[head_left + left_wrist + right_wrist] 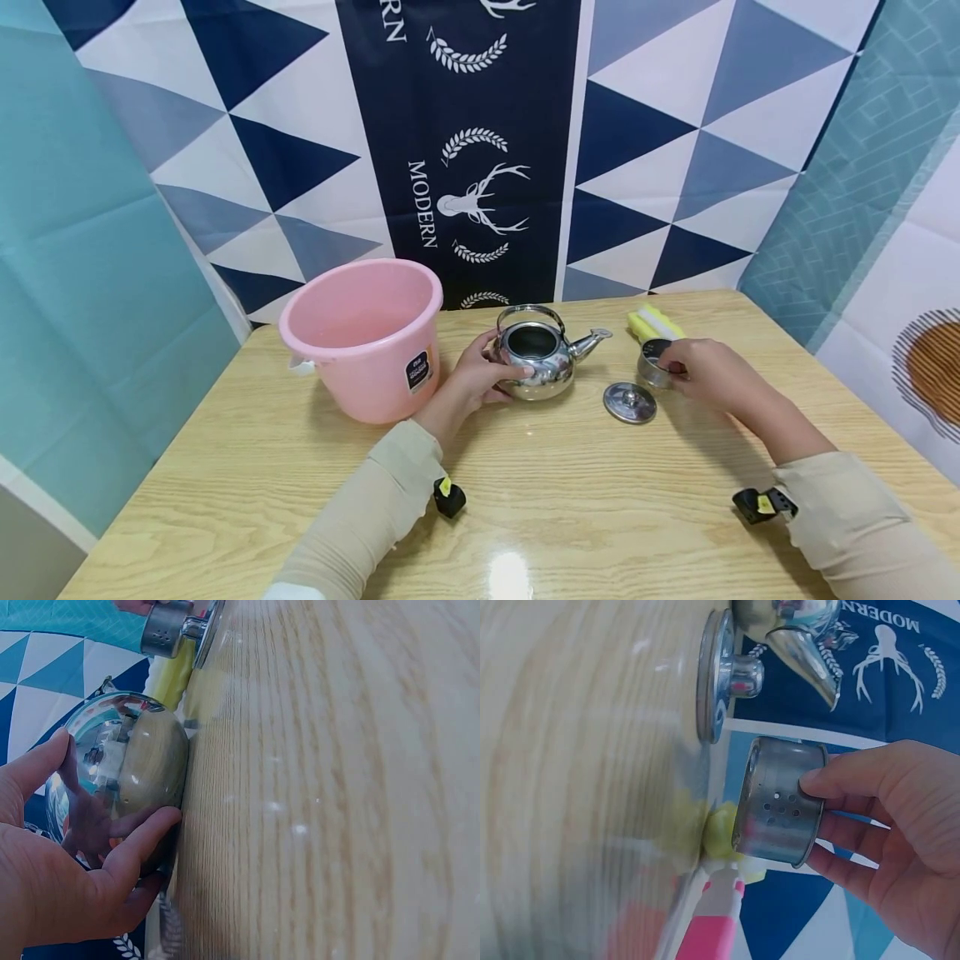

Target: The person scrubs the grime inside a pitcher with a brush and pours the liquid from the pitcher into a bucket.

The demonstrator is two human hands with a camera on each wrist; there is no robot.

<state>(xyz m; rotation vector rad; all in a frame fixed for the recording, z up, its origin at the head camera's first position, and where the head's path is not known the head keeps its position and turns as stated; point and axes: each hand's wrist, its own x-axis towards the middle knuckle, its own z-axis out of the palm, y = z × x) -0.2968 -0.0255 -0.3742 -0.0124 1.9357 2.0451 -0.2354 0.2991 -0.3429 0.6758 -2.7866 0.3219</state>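
A shiny steel teapot (546, 375) without its lid stands on the table, its handle raised and spout to the right. My left hand (483, 371) grips the pot's left side, thumb and fingers spread round the body in the left wrist view. Between the thumb and fingers of my right hand (708, 375) is a small steel tea strainer (780, 802) with a cluster of holes in its wall. It appears slightly above the tabletop. The round steel lid (630, 403) lies knob up between pot and strainer.
Left of the teapot stands a pink bucket (360, 333). A yellow and white sponge (654, 323) lies behind the strainer. The right wrist view also shows a pink and white handle (709, 930). Patterned cloth (480, 192) hangs behind the wooden table (600, 517).
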